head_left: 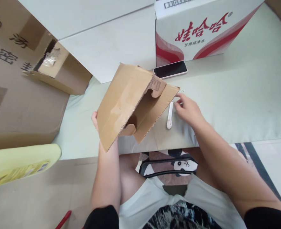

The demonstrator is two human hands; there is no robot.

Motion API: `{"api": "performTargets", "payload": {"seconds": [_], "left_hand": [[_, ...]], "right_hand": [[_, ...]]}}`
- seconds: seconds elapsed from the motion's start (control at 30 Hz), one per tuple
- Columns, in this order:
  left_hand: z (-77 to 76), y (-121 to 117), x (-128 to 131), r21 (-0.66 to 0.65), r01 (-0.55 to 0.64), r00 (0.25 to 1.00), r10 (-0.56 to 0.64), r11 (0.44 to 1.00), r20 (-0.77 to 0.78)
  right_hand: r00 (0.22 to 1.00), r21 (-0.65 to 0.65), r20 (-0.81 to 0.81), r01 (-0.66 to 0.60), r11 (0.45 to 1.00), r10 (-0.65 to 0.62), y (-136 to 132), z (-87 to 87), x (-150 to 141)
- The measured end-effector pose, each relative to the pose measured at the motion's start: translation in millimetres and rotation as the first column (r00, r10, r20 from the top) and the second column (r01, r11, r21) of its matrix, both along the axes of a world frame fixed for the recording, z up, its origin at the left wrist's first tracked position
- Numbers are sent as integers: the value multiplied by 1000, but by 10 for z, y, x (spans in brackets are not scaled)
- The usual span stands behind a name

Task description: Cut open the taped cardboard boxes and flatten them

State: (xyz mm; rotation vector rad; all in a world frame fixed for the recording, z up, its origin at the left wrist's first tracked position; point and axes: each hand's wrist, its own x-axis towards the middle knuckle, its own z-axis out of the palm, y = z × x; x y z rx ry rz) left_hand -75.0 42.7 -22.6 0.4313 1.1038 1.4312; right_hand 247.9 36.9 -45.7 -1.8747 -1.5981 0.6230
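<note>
An opened brown cardboard box [124,98] is tilted over the near edge of the covered surface, its flaps spread toward the right. My left hand [95,120] is closed around its left underside; most of those fingers are hidden behind the cardboard. My right hand [188,108] is beside the corner of the right flap, thumb and index finger apart, with the index fingertip close to the cardboard edge. Whether it touches the flap is hard to see. Just left of the right thumb, a slim white box cutter [170,116] lies on the pale cloth.
Behind the box lies a phone [170,69], in front of a white-and-red carton [197,35]. White panels [111,47] stand at the back. At left are a small open box [64,68], a large carton [28,105] and a yellow container [23,162]. Pale cloth [245,101] covers the surface.
</note>
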Motion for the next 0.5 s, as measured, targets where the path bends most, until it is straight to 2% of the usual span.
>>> {"api": "performTargets", "payload": {"seconds": [0.07,0.13,0.2,0.23,0.3,0.37,0.5], "left_hand": [[36,-18,63,44,-53,998,54,998,-36],[78,-39,149,17,-57,994,58,998,-91],[118,-62,249,-21,-44,992,41,999,-116],[136,-73,298,-29,-33,993,30,999,-113],[167,-95,380,-25,-16,996,14,1000,-92],[194,-118,436,-10,-5,997,4,1000,-71],[232,-167,504,-8,62,997,-62,998,-54]], "right_hand": [[970,126,-222,125,984,-95,1,79,26],[933,282,-354,169,944,-61,-26,170,25],[947,389,-318,90,917,42,-70,250,1],[960,401,-262,19,916,95,-91,277,-16],[971,342,-165,-107,934,172,-123,299,-49],[977,233,-117,-149,961,180,-135,289,-71],[996,94,-65,-49,994,55,-118,259,-88]]}}
